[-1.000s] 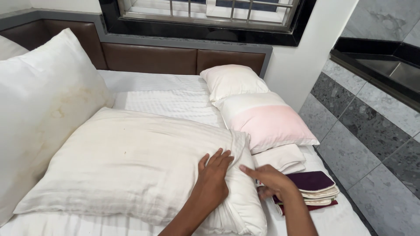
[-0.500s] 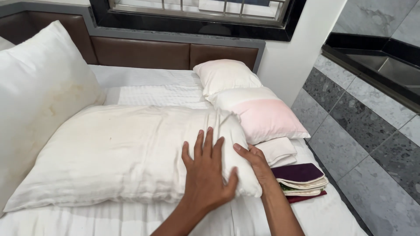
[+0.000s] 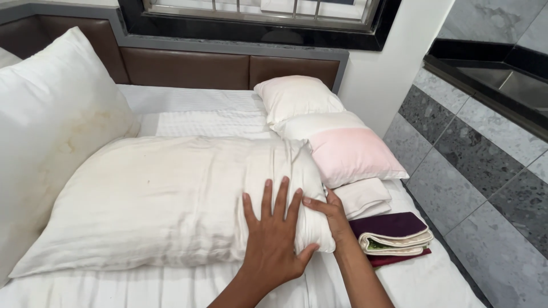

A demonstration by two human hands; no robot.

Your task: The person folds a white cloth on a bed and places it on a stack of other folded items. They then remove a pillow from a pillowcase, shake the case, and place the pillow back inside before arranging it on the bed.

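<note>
Here the work in hand looks like dressing the big pillow [image 3: 171,205] — it lies flat across the bed [image 3: 188,102], its right end bunched where the loose case gathers. The left hand [image 3: 274,239] lies palm down on that end, fingers [image 3: 267,197] spread wide and flat; it presses rather than grips and has hold of nothing. The right hand [image 3: 331,214] comes in at the pillow's end from the side, its fingers only slightly curled and their tips against the bunched cloth. Whether they pinch a fold or merely push on it, I cannot tell.

Judging from this, the step is smoothing and tucking the open end of the case, one hand pinning the filling while the other works the cloth. The next move seems to call for a firm hold from the left and a neat inward push or fold from the right, so that the loose cloth closes without dragging the pillow along the sheet.

Just beside the right wrist lies a folded stack of cloths [image 3: 394,236], dark purple on top. Beyond it a small folded white piece [image 3: 365,197] lies against a pink-tinted pillow [image 3: 348,151], with a smaller white pillow [image 3: 294,97] behind — both near the headboard [image 3: 188,68]. Another large pillow [image 3: 45,131] leans upright at the left.
</note>
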